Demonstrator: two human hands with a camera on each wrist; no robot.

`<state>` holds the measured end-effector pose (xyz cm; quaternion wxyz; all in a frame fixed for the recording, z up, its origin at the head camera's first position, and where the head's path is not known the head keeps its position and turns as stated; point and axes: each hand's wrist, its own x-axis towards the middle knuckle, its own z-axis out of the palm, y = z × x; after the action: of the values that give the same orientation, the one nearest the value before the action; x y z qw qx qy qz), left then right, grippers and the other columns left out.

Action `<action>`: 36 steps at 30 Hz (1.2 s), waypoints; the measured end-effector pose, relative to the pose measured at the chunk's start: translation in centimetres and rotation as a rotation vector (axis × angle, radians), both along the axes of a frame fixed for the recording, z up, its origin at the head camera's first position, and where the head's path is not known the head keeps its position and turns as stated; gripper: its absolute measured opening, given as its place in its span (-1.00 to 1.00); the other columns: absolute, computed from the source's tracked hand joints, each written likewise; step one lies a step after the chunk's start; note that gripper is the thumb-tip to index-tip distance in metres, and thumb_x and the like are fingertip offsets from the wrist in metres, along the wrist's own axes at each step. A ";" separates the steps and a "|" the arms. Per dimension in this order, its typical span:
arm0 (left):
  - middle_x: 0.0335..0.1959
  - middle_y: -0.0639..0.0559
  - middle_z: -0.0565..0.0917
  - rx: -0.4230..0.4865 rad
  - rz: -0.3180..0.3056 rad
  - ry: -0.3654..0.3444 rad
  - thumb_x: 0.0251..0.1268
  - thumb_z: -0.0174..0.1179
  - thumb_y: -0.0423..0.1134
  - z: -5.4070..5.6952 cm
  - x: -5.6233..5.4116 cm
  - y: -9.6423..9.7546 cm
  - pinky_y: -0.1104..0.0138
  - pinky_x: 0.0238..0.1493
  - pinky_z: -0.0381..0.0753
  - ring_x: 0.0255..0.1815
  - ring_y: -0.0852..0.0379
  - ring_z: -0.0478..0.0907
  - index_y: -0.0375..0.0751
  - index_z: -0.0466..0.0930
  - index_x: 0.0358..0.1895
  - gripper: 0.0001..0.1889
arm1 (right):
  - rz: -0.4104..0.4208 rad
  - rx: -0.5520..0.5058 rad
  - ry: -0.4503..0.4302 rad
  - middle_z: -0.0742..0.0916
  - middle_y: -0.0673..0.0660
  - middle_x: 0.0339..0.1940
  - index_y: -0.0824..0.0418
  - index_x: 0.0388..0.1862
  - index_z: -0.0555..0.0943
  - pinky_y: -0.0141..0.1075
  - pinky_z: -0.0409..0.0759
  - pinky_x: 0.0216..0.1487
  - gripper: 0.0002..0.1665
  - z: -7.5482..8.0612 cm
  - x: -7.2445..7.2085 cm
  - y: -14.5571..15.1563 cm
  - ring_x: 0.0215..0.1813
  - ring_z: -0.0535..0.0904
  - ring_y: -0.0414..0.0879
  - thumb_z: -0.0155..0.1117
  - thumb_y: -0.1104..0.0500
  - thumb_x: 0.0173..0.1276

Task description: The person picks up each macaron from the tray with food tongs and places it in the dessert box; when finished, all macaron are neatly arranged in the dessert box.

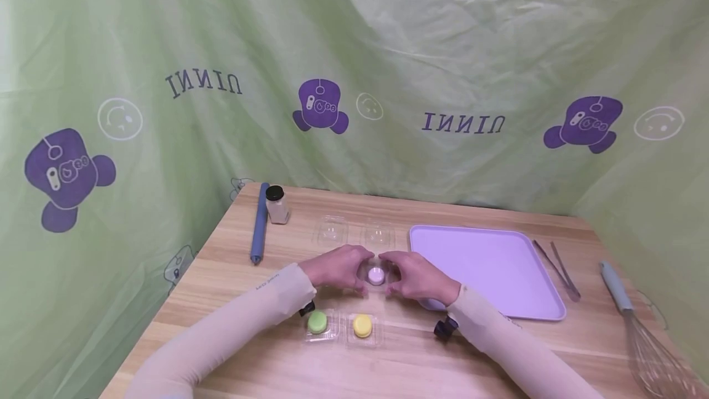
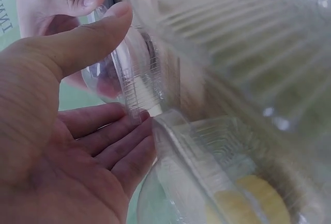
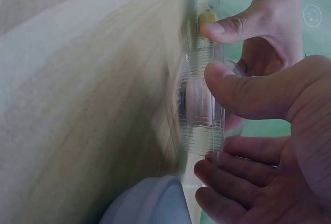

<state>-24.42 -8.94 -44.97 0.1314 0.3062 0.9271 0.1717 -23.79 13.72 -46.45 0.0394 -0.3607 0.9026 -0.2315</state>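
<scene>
A pale pink macaron (image 1: 376, 275) sits inside a small transparent plastic box (image 3: 199, 141) between my two hands at the middle of the table. On the left side, my left hand (image 1: 341, 268) holds the box, its thumb (image 2: 111, 22) at one edge and its fingertips at the opposite edge. My right hand (image 1: 418, 276) grips the right side in the same way. From the head view, the hands hide much of the box. Nearer to me, a green macaron (image 1: 317, 322) and a yellow macaron (image 1: 362, 326) lie in transparent boxes.
Two more transparent boxes (image 1: 332, 231) stand behind the hands. On the right are a lilac tray (image 1: 487, 273), metal tongs (image 1: 559, 273) and a whisk (image 1: 616, 288). A blue rolling pin (image 1: 260, 226) and a black-capped jar (image 1: 278, 208) occupy the back left.
</scene>
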 end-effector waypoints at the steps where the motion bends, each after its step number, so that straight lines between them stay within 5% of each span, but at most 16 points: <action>1: 0.30 -0.14 0.62 -0.002 0.000 0.003 -0.08 0.61 0.01 0.0 0.0 0.0 0.20 0.40 0.57 0.31 -0.02 0.58 -0.32 0.44 0.38 -0.07 | 0.001 -0.003 0.002 0.73 0.24 0.20 0.34 0.33 0.51 -0.01 0.67 0.27 -0.13 0.0 0.0 0.0 0.18 0.69 0.11 0.64 0.13 0.03; 12: 0.44 -0.15 0.50 -0.001 0.040 -0.016 -0.06 0.59 0.05 0.4 0.1 -0.2 0.11 0.55 0.41 0.47 -0.08 0.44 -0.26 0.36 0.46 -0.02 | -0.027 0.015 -0.012 0.71 0.23 0.24 0.30 0.36 0.50 0.00 0.66 0.29 -0.12 0.3 0.3 0.5 0.21 0.68 0.11 0.61 0.11 0.05; 17: 0.47 -0.13 0.47 0.090 0.083 -0.015 -0.03 0.56 0.08 1.8 -0.1 -1.1 0.04 0.58 0.35 0.51 -0.11 0.39 -0.23 0.33 0.49 -0.01 | -0.083 -0.064 0.053 0.73 0.25 0.20 0.31 0.31 0.55 0.05 0.68 0.23 -0.22 1.0 0.1 1.0 0.17 0.70 0.16 0.59 0.10 0.11; 24: 0.58 -0.06 0.32 0.302 0.207 -0.019 0.03 0.49 0.17 5.6 -1.4 -4.7 -0.07 0.60 0.26 0.45 -0.22 0.43 -0.13 0.19 0.57 0.05 | -0.239 -0.322 0.128 0.65 0.29 0.33 0.29 0.42 0.45 0.07 0.62 0.32 -0.13 2.9 -0.9 1.7 0.25 0.65 0.25 0.57 0.12 0.15; 28: 0.65 0.04 0.17 0.441 0.262 0.026 -0.01 0.51 0.16 8.6 -2.7 -8.0 -0.11 0.65 0.11 0.56 -0.21 0.28 -0.02 0.08 0.62 0.12 | -0.321 -0.556 0.031 0.45 0.25 0.55 0.20 0.58 0.24 0.04 0.41 0.53 0.00 5.1 -2.0 1.9 0.50 0.42 0.25 0.51 0.22 0.21; 29: 0.66 0.06 0.14 0.481 0.275 0.039 -0.02 0.52 0.13 9.3 -3.0 -8.8 -0.12 0.66 0.08 0.65 -0.14 0.12 0.00 0.06 0.62 0.13 | -0.330 -0.621 0.003 0.38 0.23 0.59 0.18 0.61 0.17 0.01 0.34 0.58 0.04 5.7 -2.4 1.9 0.57 0.34 0.21 0.49 0.26 0.22; 33: 0.69 0.05 0.05 0.650 0.267 0.013 0.04 0.54 -0.13 10.9 -3.9 -11.3 -0.02 0.71 -0.04 0.70 -0.10 -0.02 -0.04 -0.04 0.65 0.14 | -0.316 -0.842 -0.072 0.17 0.17 0.69 0.17 0.67 -0.02 -0.08 0.07 0.71 0.18 7.8 -4.2 1.2 0.70 0.06 0.04 0.45 0.39 0.22; 36: 0.70 -0.04 -0.02 0.708 0.220 -0.035 0.08 0.49 -0.34 10.8 -4.4 -12.2 0.05 0.73 -0.12 0.72 -0.08 -0.10 -0.14 -0.12 0.65 0.14 | -0.303 -0.900 -0.132 0.11 0.12 0.72 0.15 0.69 -0.09 -0.14 0.02 0.73 0.23 8.7 -5.4 -0.1 0.72 -0.01 -0.04 0.44 0.42 0.21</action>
<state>-28.86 -21.16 -34.17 0.0141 0.2282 0.8353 0.5000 -29.17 13.61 -37.72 -0.0975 -0.1909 0.7506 -0.6250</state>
